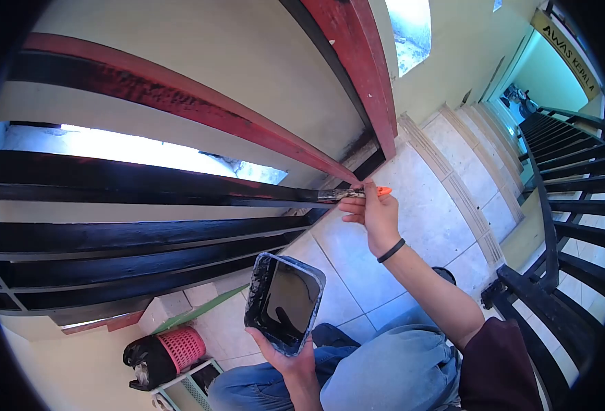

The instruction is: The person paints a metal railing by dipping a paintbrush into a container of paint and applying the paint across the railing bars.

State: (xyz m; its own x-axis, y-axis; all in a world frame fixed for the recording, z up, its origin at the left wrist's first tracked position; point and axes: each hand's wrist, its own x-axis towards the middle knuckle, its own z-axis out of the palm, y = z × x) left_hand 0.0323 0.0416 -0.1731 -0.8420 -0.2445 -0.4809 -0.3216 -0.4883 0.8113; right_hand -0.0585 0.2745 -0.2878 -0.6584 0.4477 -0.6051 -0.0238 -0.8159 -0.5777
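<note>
My right hand (380,220) is closed around a paintbrush (330,194) with an orange handle end. The brush's dark-smeared head touches the lower end of a black-painted railing bar (151,183), close to the floor. Down in front of my knees, my left hand (290,359) grips a square tub (321,279) by its near side. Dark, glossy paint lies inside the tub, and its rim is smeared. Just above the black bar runs a red bar (247,127) with patchy black on its underside.
Several more black bars (144,236) line the left. White-tiled steps (453,140) lie at the upper right, beside a black stair railing (580,205). A pink basket (182,347) and a black bag (148,359) are at lower left. A sign (566,51) hangs over the doorway.
</note>
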